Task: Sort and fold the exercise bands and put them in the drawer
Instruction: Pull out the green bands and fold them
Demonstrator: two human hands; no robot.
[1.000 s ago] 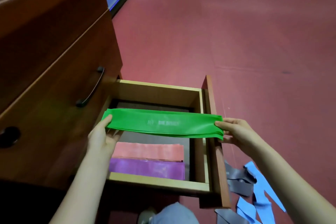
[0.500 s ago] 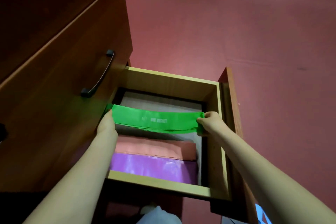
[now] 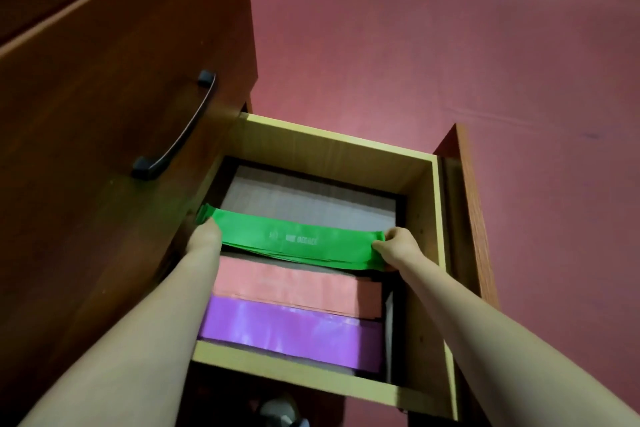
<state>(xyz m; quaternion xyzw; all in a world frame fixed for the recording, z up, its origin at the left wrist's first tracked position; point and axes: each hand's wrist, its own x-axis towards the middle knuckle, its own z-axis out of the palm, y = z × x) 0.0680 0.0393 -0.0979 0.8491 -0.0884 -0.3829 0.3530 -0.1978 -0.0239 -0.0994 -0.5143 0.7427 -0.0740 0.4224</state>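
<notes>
Green band [image 3: 298, 243] | deeper in drawer [image 3: 332, 149] | left hand [image 3: 204, 240], right hand [image 3: 394, 248] grip ends

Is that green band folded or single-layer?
Folded: the green band shows stacked layer edges; left hand and right hand hold its ends.

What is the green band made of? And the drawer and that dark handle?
The green band looks like thin stretchy rubber or latex, smooth with a faint sheen; thin folded layers show along its near edge. The drawer looks like pale wood or wood-look board, matte, with faint grain. The dark handle is probably metal, maybe plastic: smooth, with a soft glint.
</notes>
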